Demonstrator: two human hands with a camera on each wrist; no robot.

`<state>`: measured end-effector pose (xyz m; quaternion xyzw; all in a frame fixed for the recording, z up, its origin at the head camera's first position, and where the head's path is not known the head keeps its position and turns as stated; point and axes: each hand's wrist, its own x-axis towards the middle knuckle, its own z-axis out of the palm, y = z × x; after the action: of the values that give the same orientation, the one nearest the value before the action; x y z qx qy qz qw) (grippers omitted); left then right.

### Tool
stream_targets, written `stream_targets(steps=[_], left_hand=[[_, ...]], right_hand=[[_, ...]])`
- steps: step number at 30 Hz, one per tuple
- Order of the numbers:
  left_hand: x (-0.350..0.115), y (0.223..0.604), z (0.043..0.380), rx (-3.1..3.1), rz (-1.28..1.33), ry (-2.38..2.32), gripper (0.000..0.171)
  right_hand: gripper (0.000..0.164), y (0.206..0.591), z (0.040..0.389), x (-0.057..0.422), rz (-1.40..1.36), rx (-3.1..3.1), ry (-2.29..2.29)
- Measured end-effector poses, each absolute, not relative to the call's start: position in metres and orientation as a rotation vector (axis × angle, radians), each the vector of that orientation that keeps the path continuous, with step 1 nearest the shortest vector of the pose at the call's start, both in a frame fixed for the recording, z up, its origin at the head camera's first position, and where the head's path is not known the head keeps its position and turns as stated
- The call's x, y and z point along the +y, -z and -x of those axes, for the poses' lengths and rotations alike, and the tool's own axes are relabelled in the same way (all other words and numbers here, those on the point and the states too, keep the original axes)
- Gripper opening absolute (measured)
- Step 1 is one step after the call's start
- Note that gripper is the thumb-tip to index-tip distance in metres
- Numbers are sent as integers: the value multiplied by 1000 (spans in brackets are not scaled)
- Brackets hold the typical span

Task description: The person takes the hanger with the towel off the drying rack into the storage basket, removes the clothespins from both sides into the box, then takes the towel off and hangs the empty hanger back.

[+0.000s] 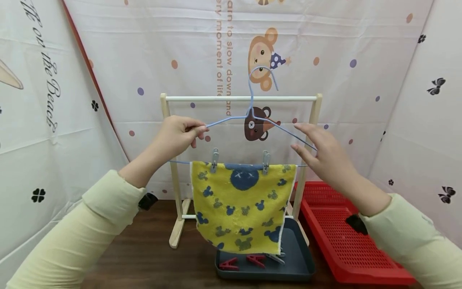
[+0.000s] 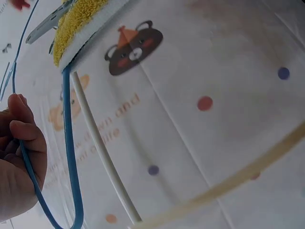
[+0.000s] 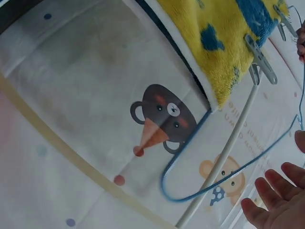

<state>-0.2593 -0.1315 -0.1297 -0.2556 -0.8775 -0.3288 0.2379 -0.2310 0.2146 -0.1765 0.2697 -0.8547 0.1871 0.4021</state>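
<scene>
A thin blue wire hanger, hook at 12 o'clock, carries a yellow patterned towel under 2 grey clips. Left grip pinches its 10 o'clock shoulder; right grip spreads apart near 2 o'clock. Likely light, springy: best supported at 2 shoulders.

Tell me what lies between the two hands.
In the head view, the upper part of the blue hanger spans from the left hand to the right hand.
</scene>
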Motion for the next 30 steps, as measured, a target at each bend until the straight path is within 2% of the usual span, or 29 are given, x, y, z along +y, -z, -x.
stream_targets(steps=[4, 13, 23, 30], left_hand=[[-120, 128, 260, -2383, 741, 911, 22], [-102, 129, 267, -2368, 742, 974, 21], [-88, 136, 274, -2440, 784, 1002, 25], [-98, 132, 272, -2464, 795, 984, 46]], right_hand=[[51, 162, 238, 214, -667, -2215, -395], [21, 155, 247, 229, -675, -2110, -254], [16, 157, 251, 244, -628, -1948, -58], [19, 154, 253, 258, -584, -1918, -47]])
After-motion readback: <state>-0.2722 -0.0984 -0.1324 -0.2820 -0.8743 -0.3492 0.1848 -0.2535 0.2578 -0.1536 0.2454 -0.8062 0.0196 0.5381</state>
